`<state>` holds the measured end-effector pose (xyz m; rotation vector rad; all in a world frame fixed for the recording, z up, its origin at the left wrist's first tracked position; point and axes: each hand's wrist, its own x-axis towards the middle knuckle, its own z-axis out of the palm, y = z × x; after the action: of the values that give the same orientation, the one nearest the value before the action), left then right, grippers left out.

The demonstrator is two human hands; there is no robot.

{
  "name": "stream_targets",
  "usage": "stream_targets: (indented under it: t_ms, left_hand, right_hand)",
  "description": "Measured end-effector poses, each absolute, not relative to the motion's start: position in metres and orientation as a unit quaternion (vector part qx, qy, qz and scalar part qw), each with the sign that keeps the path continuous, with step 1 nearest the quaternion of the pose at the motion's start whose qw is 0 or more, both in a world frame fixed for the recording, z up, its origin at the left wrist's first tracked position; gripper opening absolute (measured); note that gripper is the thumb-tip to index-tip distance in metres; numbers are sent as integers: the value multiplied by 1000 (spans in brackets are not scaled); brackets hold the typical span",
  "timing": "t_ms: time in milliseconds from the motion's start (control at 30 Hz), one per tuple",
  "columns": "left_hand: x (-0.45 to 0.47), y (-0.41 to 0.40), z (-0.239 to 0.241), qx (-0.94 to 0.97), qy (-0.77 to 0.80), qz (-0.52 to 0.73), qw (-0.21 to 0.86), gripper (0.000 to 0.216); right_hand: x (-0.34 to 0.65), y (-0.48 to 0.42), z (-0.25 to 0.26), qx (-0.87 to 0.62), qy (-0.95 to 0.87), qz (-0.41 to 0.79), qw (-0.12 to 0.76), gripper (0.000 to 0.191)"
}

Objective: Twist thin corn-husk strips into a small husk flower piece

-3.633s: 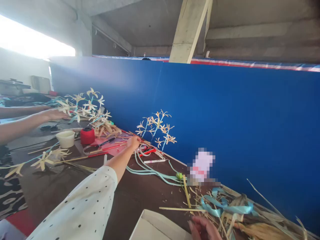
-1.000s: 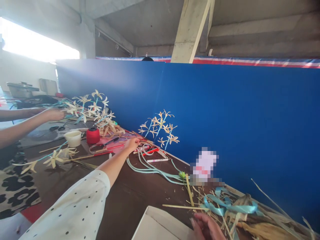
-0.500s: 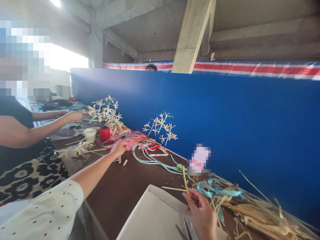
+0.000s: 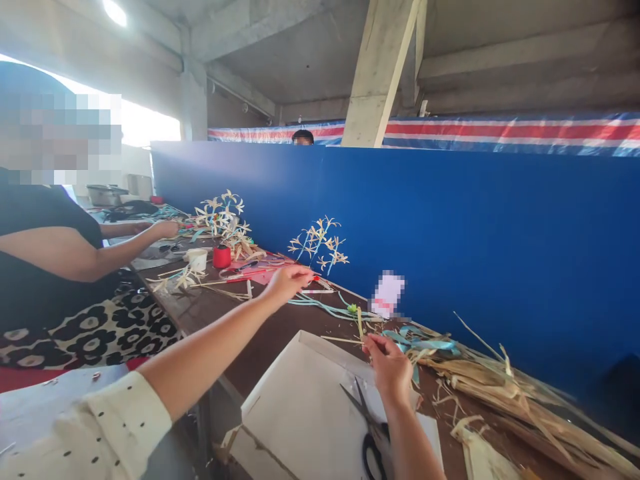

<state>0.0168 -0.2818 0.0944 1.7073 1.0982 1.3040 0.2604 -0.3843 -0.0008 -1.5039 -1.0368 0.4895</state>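
Observation:
My left hand (image 4: 289,280) reaches out over the brown table (image 4: 280,330), its fingers pinched on a thin pale strand above the pens and the teal cords (image 4: 325,307). My right hand (image 4: 391,365) is nearer to me and pinches a thin yellow straw strip (image 4: 359,325) that stands upright from its fingers. Just below it, black scissors (image 4: 371,437) lie on a white flat box (image 4: 305,410).
A person in a black top sits at my left, hands (image 4: 165,229) at a bunch of straw flowers (image 4: 223,212). A red thread spool (image 4: 221,256), a white cup (image 4: 199,259), more straw flowers (image 4: 320,243), blue ribbon (image 4: 425,344) and dried husks (image 4: 505,393) lie along the blue partition (image 4: 475,233).
My left hand has pulled back from the pens and moved right, fingers now pinched. My right hand has risen with the straw strip. The view has swung left, showing the person and the scissors.

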Motion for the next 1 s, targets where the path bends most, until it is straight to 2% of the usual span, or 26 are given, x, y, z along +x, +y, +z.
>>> stream_targets:
  t_ms: [167,267,367,467,633,1000]
  left_hand:
    - [114,-333,74,643,338,501,471,24]
    - [159,-335,37,578,381,516,504,19]
    - [182,-325,-1,551,429,548,460,16]
    - [183,-315,-22,577,412,574,410,14]
    - [170,-315,-21,604,393,563,406,19]
    - [170,-332,-10,617,348,542,452,21]
  right_hand:
    - [268,-381,-4,-597,-407,254,643,45]
    - [276,-376,-11,-567,-366,289,679,50]
    - [283,-373,-18,-536,-342,313,705,54]
    - [286,-372,-20,-514,-332,341,714,53]
    - [282,-373,-16,-495,-323,368,718,52]
    - [274,-380,-9,-465,-361,384,711,32]
